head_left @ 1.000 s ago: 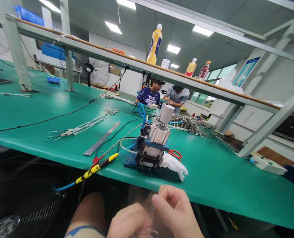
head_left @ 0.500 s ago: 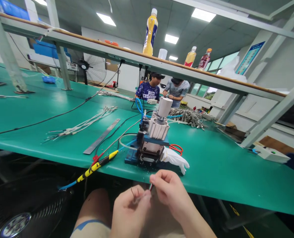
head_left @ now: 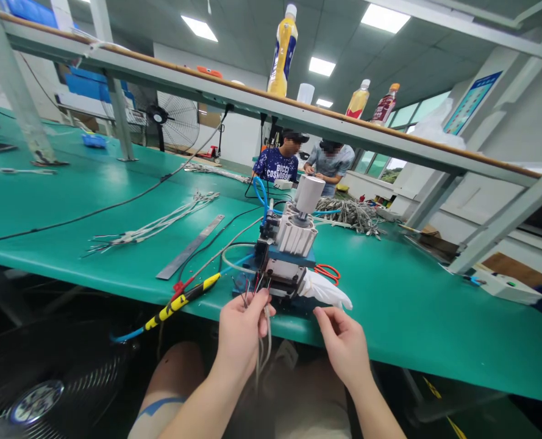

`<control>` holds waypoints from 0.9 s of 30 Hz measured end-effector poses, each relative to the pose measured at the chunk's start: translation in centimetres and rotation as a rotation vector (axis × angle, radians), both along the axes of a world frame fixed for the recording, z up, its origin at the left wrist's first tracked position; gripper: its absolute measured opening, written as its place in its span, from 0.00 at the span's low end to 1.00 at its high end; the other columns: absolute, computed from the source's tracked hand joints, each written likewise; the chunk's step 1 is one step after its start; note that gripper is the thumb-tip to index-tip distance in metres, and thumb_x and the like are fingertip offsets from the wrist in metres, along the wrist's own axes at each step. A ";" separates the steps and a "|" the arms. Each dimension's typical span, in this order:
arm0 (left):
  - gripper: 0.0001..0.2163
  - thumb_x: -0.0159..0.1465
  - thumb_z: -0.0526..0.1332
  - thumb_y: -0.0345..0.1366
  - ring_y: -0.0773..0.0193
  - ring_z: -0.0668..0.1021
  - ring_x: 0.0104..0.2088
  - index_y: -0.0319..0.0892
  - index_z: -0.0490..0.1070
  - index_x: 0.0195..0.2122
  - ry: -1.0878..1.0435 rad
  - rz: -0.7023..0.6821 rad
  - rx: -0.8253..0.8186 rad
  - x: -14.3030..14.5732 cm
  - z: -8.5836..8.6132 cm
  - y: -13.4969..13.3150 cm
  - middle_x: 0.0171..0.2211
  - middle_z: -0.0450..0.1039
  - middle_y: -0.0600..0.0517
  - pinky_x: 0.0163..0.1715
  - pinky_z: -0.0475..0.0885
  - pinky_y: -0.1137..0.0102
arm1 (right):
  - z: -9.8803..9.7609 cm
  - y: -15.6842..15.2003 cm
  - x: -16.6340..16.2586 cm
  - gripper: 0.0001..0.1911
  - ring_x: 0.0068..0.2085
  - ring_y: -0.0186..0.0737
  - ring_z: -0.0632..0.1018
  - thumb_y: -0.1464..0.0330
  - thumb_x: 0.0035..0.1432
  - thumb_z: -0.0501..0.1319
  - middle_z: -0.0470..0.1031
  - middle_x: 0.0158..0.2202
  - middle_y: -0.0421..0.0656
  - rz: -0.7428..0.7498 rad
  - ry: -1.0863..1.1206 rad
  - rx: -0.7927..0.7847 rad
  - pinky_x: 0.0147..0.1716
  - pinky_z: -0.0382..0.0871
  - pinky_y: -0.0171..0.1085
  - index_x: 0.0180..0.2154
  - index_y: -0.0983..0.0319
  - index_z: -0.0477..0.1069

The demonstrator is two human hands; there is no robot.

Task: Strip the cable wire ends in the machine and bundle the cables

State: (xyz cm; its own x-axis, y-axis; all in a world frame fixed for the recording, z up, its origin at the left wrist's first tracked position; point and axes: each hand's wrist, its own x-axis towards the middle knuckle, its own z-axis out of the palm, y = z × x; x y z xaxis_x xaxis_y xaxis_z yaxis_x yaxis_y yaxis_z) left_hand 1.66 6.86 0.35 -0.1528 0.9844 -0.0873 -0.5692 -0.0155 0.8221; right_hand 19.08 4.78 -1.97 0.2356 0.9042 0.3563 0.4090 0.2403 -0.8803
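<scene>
Our two hands have moved apart since half a second ago, when their fingertips met. Now our left hand (head_left: 238, 334) has come up close to the front of the metal machine (head_left: 297, 236). Its thumb and fingers are pinched on a few grey cables (head_left: 269, 344), just in front of the machine; thin wire ends (head_left: 247, 284) poke up above the fingers and the rest hangs below. We think the cables are light and bendy, with a smooth skin that may slip a little. The thin ends look easy to bend or snap, so the best place to hold is the thicker grey part just under them. Our right hand (head_left: 346, 342) is off to the side, fingers curled, near a white glove (head_left: 324, 289); we cannot tell if it pinches anything. Farther out on the green table (head_left: 417, 299) are red-handled scissors (head_left: 329, 272), a metal ruler (head_left: 191, 247) and more cables (head_left: 161, 227).
</scene>
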 end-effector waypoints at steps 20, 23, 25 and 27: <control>0.14 0.50 0.72 0.39 0.78 0.62 0.11 0.36 0.69 0.23 -0.092 0.042 -0.010 0.6 -0.5 0.5 0.15 0.72 0.53 0.14 0.53 0.81 | -0.9 0.1 0.1 0.18 0.24 0.36 0.66 0.56 0.60 0.62 0.68 0.22 0.40 0.003 -0.043 0.013 0.22 0.61 0.33 0.27 0.63 0.74; 0.14 0.49 0.72 0.40 0.78 0.62 0.11 0.36 0.69 0.23 -0.096 0.045 -0.014 0.7 -0.5 0.6 0.15 0.72 0.53 0.13 0.53 0.81 | -1.0 0.1 0.2 0.18 0.23 0.36 0.65 0.56 0.59 0.62 0.67 0.21 0.39 -0.003 -0.045 0.021 0.22 0.60 0.33 0.27 0.63 0.74; 0.14 0.49 0.72 0.40 0.78 0.62 0.11 0.36 0.70 0.23 -0.098 0.040 -0.015 0.8 -0.4 0.7 0.15 0.72 0.53 0.13 0.52 0.81 | -1.1 0.1 0.2 0.18 0.23 0.35 0.65 0.56 0.59 0.62 0.67 0.21 0.39 -0.007 -0.047 0.026 0.21 0.60 0.32 0.26 0.63 0.74; 0.14 0.49 0.72 0.40 0.78 0.62 0.10 0.36 0.69 0.23 -0.101 0.035 -0.017 0.9 -0.4 0.8 0.15 0.72 0.53 0.12 0.52 0.81 | -1.0 0.1 0.2 0.18 0.23 0.36 0.66 0.56 0.59 0.62 0.67 0.21 0.39 -0.007 -0.049 0.030 0.21 0.61 0.32 0.26 0.63 0.74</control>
